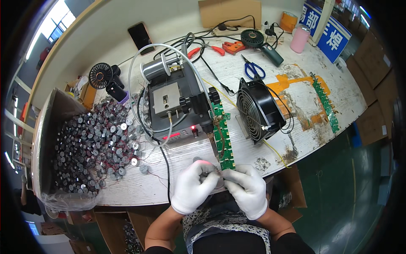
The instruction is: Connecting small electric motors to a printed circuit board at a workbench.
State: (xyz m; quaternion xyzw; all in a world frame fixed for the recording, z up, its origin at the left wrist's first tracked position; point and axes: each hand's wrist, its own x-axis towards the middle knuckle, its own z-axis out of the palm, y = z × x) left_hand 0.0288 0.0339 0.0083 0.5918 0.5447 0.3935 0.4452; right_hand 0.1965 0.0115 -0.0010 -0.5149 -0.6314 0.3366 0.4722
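Observation:
Both my hands wear white gloves and meet at the bench's front edge. My left hand [195, 186] is closed in a pinch, and what sits between its fingertips is too small to make out. Beside it, my right hand [246, 190] has its fingers pressed together at the near end of a green circuit board strip [224, 142]. Whether they grip the board or a thin wire cannot be seen. Above the fingertips, the tip of a soldering iron [214, 146] points down beside the strip. It belongs to a soldering machine [175, 97] with a solder wire spool [158, 70].
Small round motors [91, 148] with red wires pile out of a box [44, 139] at left. A black fan [258, 110] stands right of the strip. Farther back lie blue scissors [255, 70], orange pliers [234, 47] and a handheld fan [262, 45]. Another board strip [325, 103] lies right.

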